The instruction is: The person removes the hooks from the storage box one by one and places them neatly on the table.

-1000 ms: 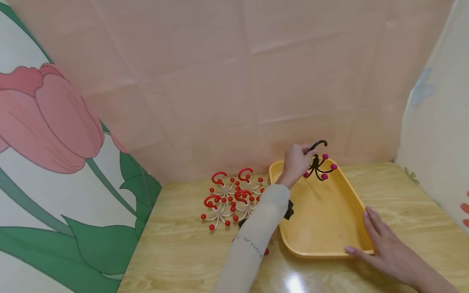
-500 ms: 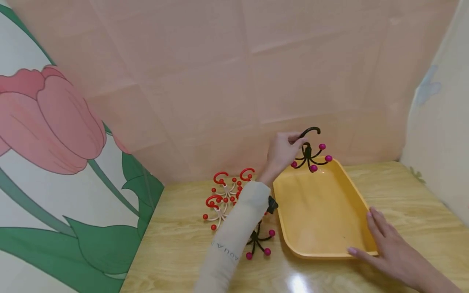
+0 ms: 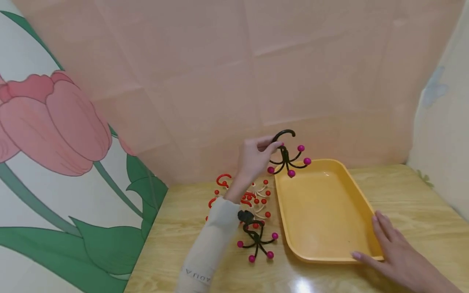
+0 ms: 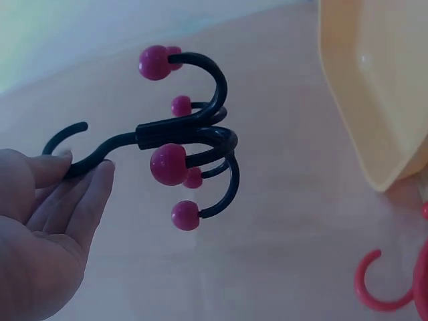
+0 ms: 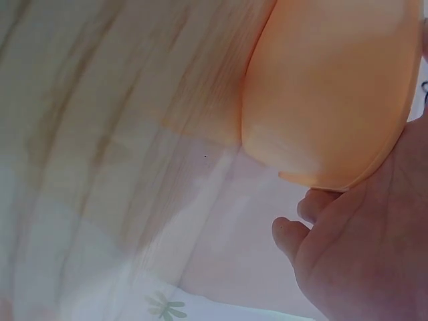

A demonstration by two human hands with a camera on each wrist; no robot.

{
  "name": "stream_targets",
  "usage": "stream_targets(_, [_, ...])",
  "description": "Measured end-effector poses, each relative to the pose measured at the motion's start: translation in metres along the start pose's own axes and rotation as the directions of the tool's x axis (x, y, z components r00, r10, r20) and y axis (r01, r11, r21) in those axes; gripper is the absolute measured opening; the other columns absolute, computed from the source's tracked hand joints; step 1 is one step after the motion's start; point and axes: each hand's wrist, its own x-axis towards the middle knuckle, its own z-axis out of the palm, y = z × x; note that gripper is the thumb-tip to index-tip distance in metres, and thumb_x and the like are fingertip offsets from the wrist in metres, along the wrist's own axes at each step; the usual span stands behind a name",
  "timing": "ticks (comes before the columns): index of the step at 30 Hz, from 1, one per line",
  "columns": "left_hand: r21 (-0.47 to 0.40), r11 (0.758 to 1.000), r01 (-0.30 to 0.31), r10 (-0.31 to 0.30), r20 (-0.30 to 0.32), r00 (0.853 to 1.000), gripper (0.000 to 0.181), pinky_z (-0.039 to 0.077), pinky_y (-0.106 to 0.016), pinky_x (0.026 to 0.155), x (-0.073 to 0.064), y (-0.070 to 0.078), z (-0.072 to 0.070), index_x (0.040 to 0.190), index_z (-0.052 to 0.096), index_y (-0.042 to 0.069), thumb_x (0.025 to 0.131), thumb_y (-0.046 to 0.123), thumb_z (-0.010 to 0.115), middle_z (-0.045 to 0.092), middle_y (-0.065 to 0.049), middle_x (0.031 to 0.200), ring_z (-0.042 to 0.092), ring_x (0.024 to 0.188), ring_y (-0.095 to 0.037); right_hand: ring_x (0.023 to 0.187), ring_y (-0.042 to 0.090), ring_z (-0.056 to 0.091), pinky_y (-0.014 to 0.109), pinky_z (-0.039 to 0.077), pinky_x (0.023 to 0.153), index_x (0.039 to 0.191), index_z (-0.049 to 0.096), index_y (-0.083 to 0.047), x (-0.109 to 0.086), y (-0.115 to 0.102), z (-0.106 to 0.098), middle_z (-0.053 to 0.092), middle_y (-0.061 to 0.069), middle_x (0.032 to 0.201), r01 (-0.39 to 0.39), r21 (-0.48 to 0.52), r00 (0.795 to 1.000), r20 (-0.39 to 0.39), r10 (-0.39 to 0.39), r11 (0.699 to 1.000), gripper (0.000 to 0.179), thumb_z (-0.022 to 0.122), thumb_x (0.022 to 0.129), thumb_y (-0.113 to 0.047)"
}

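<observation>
My left hand (image 3: 254, 160) pinches the curved top of a black multi-arm hanging hook (image 3: 286, 155) with magenta ball tips. It hangs in the air at the far left corner of a yellow tray (image 3: 329, 211). In the left wrist view, thumb and fingers meet on the stem of the black hook (image 4: 170, 132). My right hand (image 3: 401, 254) rests at the tray's near right corner, thumb along the front rim and fingers straight against the right side. Left of the tray, a second black hook (image 3: 257, 241) stands on the table near several red-and-white hooks (image 3: 264, 201), partly hidden by my left arm.
The wood-grain table (image 3: 176, 244) meets a pinkish backdrop (image 3: 205, 101) behind the tray. A tulip-print panel (image 3: 73, 122) borders the left side, and a pale panel (image 3: 448, 142) borders the right.
The held black hook has moved left with my left hand, from over the tray's far part to its far left corner. My right hand stays at the tray's corner.
</observation>
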Motion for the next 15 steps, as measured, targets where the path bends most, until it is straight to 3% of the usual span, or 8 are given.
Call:
stream_targets(1, [0.003, 1.000, 0.006, -0.006, -0.014, 1.000, 0.022, 0.062, -0.024, 0.078, -0.005, 0.000, -0.006, 0.114, 0.082, 0.010, 0.098, 0.024, 0.077, 0.083, -0.007, 0.104, 0.080, 0.091, -0.013, 0.159, 0.054, -0.010, 0.047, -0.023, 0.121, 0.166, -0.002, 0.004, 0.000, 0.000, 0.000, -0.019, 0.018, 0.175, 0.001, 0.007, 1.000, 0.001, -0.001, 1.000, 0.113, 0.074, 0.097, -0.044])
stream_targets(4, [0.031, 0.999, 0.019, -0.017, -0.046, 0.999, 0.024, 0.063, -0.025, 0.076, -0.021, -0.002, -0.023, 0.115, 0.082, 0.012, 0.098, 0.028, 0.076, 0.083, -0.004, 0.105, 0.080, 0.093, -0.012, 0.159, 0.053, -0.012, 0.059, -0.018, 0.122, 0.165, -0.004, 0.004, -0.001, -0.001, -0.001, -0.019, 0.018, 0.175, 0.001, 0.019, 1.000, 0.006, -0.002, 1.000, 0.113, 0.074, 0.097, -0.043])
stream_targets(9, [0.077, 0.997, -0.032, 0.038, -0.079, 0.996, 0.023, 0.059, -0.019, 0.066, -0.044, -0.008, -0.044, 0.116, 0.082, 0.011, 0.099, 0.025, 0.076, 0.083, -0.007, 0.106, 0.081, 0.087, -0.015, 0.160, 0.051, -0.014, 0.051, -0.023, 0.123, 0.164, -0.001, 0.008, -0.001, -0.001, -0.001, -0.019, 0.020, 0.175, 0.017, 0.019, 1.000, -0.013, -0.016, 1.000, 0.113, 0.075, 0.097, -0.041])
stream_targets(12, [0.092, 0.994, -0.060, 0.070, -0.104, 0.992, 0.022, 0.056, -0.017, 0.061, -0.059, -0.011, -0.055, 0.115, 0.082, 0.010, 0.098, 0.022, 0.076, 0.083, -0.009, 0.105, 0.080, 0.082, -0.016, 0.159, 0.052, -0.015, 0.060, -0.020, 0.123, 0.164, -0.003, 0.008, 0.000, 0.000, -0.001, -0.020, 0.020, 0.175, 0.014, 0.029, 1.000, -0.005, -0.014, 0.999, 0.113, 0.074, 0.097, -0.041])
stream_targets(15, [0.067, 0.997, -0.031, 0.040, -0.127, 0.991, 0.020, 0.051, -0.019, 0.055, -0.074, -0.016, -0.068, 0.114, 0.082, 0.009, 0.098, 0.020, 0.077, 0.083, -0.009, 0.104, 0.079, 0.078, -0.017, 0.158, 0.053, -0.015, 0.070, -0.015, 0.121, 0.164, -0.007, 0.006, 0.000, 0.001, -0.001, -0.022, 0.019, 0.174, 0.003, 0.044, 1.000, 0.011, -0.004, 0.999, 0.114, 0.073, 0.098, -0.042])
